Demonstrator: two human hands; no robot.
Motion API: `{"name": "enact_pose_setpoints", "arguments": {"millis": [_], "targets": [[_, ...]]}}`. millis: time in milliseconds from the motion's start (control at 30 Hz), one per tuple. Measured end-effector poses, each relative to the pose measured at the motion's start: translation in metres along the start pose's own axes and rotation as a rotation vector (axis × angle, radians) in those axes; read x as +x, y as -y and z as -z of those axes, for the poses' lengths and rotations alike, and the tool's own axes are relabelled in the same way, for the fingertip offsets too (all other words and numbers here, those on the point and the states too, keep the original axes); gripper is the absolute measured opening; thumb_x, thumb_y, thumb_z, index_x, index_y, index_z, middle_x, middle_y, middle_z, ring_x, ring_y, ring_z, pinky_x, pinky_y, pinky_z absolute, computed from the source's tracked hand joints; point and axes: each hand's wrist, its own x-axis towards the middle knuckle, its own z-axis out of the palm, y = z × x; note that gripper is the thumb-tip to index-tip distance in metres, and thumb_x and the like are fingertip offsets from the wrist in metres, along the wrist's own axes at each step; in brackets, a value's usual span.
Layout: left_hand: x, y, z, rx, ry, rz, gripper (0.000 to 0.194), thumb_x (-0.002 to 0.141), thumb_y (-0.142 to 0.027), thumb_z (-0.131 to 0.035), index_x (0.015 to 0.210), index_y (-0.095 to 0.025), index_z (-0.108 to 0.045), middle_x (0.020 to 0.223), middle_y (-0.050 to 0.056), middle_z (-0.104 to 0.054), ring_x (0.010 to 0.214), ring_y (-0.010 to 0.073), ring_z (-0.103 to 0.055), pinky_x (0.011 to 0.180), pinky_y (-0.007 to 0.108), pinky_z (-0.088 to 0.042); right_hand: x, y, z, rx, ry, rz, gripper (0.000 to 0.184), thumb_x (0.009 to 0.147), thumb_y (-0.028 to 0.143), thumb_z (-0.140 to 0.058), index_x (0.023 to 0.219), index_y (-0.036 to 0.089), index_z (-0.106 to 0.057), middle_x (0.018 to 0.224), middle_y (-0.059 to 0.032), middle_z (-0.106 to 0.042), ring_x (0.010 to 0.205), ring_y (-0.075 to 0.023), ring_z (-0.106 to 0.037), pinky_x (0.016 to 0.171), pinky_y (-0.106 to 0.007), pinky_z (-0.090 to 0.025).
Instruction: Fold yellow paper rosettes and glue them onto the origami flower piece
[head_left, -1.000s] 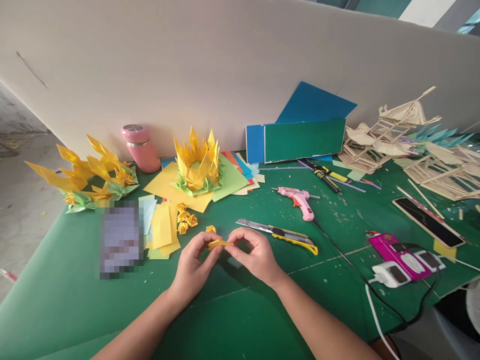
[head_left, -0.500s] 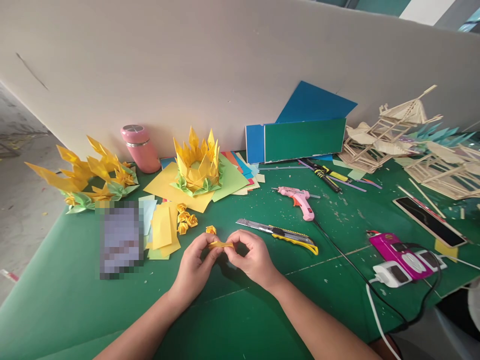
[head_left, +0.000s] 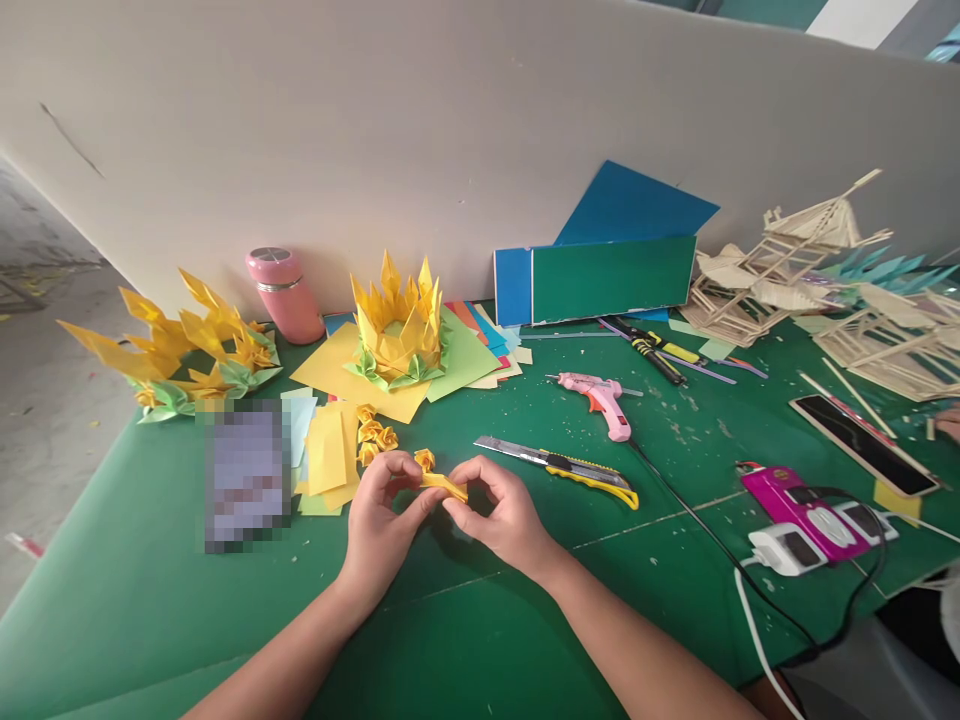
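Note:
Between my hands is a small folded piece of yellow paper [head_left: 444,484], held a little above the green table. My left hand [head_left: 384,510] pinches its left end between thumb and fingers. At its right end, the thumb and forefinger of my right hand [head_left: 501,510] are closed on it. Just beyond the fingertips lies a yellow paper rose [head_left: 424,460]. Several more paper roses [head_left: 376,434] sit in a cluster past my left hand, beside a stack of yellow paper sheets [head_left: 327,448]. To the right of my right hand rests a yellow utility knife [head_left: 559,462] with its blade out.
Two yellow paper crowns [head_left: 397,340] stand at the back left near a pink flask [head_left: 285,295]. A pink glue gun [head_left: 600,400] trails a black cord to a magenta power strip [head_left: 806,515]. Wooden stick models [head_left: 772,270] and a phone [head_left: 862,443] are at right. Another person's hand [head_left: 949,422] shows at the right edge.
The folded paper has turned slightly in my fingers, its right end now tilting down toward me. My left hand has shifted a little. Another person's hand has appeared at the right edge.

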Motion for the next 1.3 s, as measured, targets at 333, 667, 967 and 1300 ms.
{"name": "enact_pose_setpoints", "arguments": {"millis": [333, 667, 967, 1300], "targets": [[0.001, 0.002, 0.001, -0.015, -0.032, 0.039, 0.02, 0.068, -0.028, -0.073, 0.081, -0.022, -0.059, 0.08, 0.0, -0.058, 0.078, 0.0164, -0.062, 0.075, 0.032, -0.056, 0.003, 0.0, 0.007, 0.001, 0.025, 0.029, 0.027, 0.08, 0.048, -0.064, 0.084, 0.021, -0.066, 0.078, -0.0038, -0.067, 0.073, -0.0179, -0.062, 0.068, -0.03, -0.05], [0.001, -0.003, 0.002, 0.068, -0.017, -0.038, 0.019, 0.073, -0.025, -0.068, 0.065, -0.021, -0.051, 0.067, -0.002, -0.054, 0.066, 0.0127, -0.056, 0.065, 0.026, -0.051, 0.003, 0.001, 0.005, 0.018, 0.024, 0.03, 0.02, 0.084, 0.041, -0.062, 0.085, 0.023, -0.07, 0.085, -0.0047, -0.072, 0.08, -0.0193, -0.066, 0.075, -0.034, -0.052], [0.0, -0.012, -0.002, -0.104, 0.235, 0.094, 0.022, 0.074, -0.037, -0.068, 0.073, -0.02, -0.054, 0.072, 0.0, -0.058, 0.066, 0.0139, -0.06, 0.061, 0.026, -0.053, 0.003, 0.001, 0.004, -0.039, 0.01, -0.006, 0.031, 0.073, 0.05, -0.07, 0.073, 0.021, -0.059, 0.07, -0.0004, -0.061, 0.066, -0.0157, -0.056, 0.062, -0.028, -0.047], [0.002, -0.013, -0.001, -0.329, 0.357, 0.273, 0.026, 0.07, -0.039, -0.075, 0.08, -0.02, -0.061, 0.079, 0.002, -0.062, 0.076, 0.0167, -0.064, 0.07, 0.03, -0.056, 0.003, 0.003, 0.004, 0.008, 0.054, -0.009, 0.03, 0.076, 0.046, -0.068, 0.07, 0.022, -0.051, 0.066, 0.0034, -0.052, 0.062, -0.0124, -0.047, 0.06, -0.025, -0.042]]}}
